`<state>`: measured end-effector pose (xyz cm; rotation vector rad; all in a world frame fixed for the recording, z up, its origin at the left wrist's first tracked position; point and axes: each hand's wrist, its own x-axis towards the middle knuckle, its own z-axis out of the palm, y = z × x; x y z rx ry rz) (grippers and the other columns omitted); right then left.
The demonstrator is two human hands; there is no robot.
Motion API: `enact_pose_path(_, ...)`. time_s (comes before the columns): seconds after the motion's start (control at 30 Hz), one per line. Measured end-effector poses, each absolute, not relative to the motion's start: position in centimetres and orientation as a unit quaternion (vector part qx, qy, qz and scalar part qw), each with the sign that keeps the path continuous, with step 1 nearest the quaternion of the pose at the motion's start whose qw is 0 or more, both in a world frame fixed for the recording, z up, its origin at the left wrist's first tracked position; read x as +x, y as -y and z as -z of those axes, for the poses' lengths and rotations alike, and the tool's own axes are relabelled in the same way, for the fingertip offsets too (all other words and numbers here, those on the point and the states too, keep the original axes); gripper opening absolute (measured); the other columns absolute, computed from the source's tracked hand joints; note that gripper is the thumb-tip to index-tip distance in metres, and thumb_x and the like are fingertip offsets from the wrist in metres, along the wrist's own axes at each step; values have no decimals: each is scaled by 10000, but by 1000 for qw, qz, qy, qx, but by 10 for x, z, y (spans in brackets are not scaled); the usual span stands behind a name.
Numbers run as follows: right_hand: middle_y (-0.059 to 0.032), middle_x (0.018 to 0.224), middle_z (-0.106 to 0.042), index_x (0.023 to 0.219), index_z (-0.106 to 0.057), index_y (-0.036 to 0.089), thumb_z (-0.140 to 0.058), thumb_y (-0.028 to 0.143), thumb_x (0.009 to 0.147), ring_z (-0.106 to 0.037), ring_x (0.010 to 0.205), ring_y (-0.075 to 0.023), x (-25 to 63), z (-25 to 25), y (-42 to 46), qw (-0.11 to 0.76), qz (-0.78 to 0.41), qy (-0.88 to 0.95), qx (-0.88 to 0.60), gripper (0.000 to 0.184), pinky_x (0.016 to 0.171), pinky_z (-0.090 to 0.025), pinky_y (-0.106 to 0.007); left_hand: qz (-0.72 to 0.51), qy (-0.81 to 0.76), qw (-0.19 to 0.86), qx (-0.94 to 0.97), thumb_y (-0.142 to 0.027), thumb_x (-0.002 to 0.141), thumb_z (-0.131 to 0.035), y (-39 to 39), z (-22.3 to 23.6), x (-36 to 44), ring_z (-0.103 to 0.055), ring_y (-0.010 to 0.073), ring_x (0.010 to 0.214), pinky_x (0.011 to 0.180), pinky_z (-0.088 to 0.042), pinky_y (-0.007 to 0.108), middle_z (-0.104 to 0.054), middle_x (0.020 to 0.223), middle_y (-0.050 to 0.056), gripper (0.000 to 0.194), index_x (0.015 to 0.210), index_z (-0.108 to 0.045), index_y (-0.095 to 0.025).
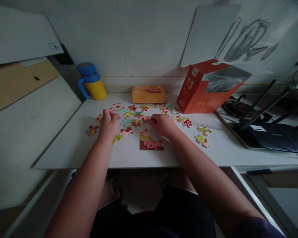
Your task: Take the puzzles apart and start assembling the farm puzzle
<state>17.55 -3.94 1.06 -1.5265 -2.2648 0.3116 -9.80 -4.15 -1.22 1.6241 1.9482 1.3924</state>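
Note:
My left hand (109, 124) rests among the loose puzzle pieces on the left, its fingers curled in. Whatever those fingers may hold is hidden from view. My right hand (161, 123) is closed in a pinch at a small red and blue puzzle piece (146, 118) in the middle of the spread. Several colourful pieces lie between the hands, among them a brown and cream puzzle piece (136, 122). Closer to me sits a joined square puzzle section (151, 142) with a pink caterpillar-like body on brown. A pink and green puzzle piece (203, 141) lies at the right.
An orange box (149, 95) stands by the wall behind the pieces. To its right is a larger open red box (201, 91) with clear plastic inside. A blue and yellow jug (95, 84) stands at the back left. A black router (280, 134) lies across a gas stove (243, 110).

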Motion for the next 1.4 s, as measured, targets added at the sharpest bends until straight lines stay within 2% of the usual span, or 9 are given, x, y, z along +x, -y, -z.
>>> enact_pose_path(0.17, -135, 902, -783, 929, -761, 190, -521, 408, 1038, -649, 749, -238, 186, -16, 32, 219, -58, 717, -659, 342, 622, -300, -329, -488, -664, 129, 551, -262, 922, -504, 41, 14, -99, -748, 235, 890, 863, -556, 399, -759, 900, 45, 129, 1051, -511, -263)
enact_pose_path(0.3, -146, 916, -789, 932, -765, 193, -525, 408, 1022, -662, 768, -252, 192, -18, 30, 224, -60, 681, -695, 335, 626, -308, -333, -487, -668, 131, 547, -256, 918, -514, 42, 13, -98, -748, 246, 898, 871, -552, 412, -762, 902, 55, 149, 1067, -515, -251)
enact_pose_path(0.57, -138, 916, -794, 949, -778, 197, -546, 390, 1011, -685, 788, -247, 187, -14, 31, 219, -88, 695, -680, 308, 648, -370, -322, -514, -652, 146, 538, -222, 920, -496, 36, 20, -103, -736, 198, 814, 807, -553, 364, -729, 858, 10, 117, 1013, -439, -262)
enact_pose_path(0.83, -108, 936, -802, 985, -777, 216, -527, 411, 1017, -714, 846, -243, 185, -15, 31, 184, -90, 701, -683, 319, 728, -451, -307, -553, -626, 146, 530, -195, 923, -510, 33, 23, -104, -714, 189, 746, 742, -527, 346, -707, 801, -14, 130, 970, -412, -266)
enact_pose_path(1.23, -94, 915, -804, 981, -783, 224, -547, 422, 1022, -715, 791, -225, 182, -17, 34, 183, -124, 706, -673, 310, 702, -448, -299, -701, -553, 175, 415, -203, 863, -533, 32, 14, -109, -617, 148, 637, 658, -493, 269, -670, 741, -32, 162, 963, -420, -264)
enact_pose_path(1.4, -101, 907, -802, 970, -780, 221, -552, 423, 1022, -708, 794, -228, 182, -15, 33, 183, -127, 710, -668, 309, 688, -436, -300, -723, -536, 198, 389, -197, 837, -533, 29, 16, -112, -594, 141, 617, 617, -473, 256, -664, 746, -24, 187, 964, -413, -263)
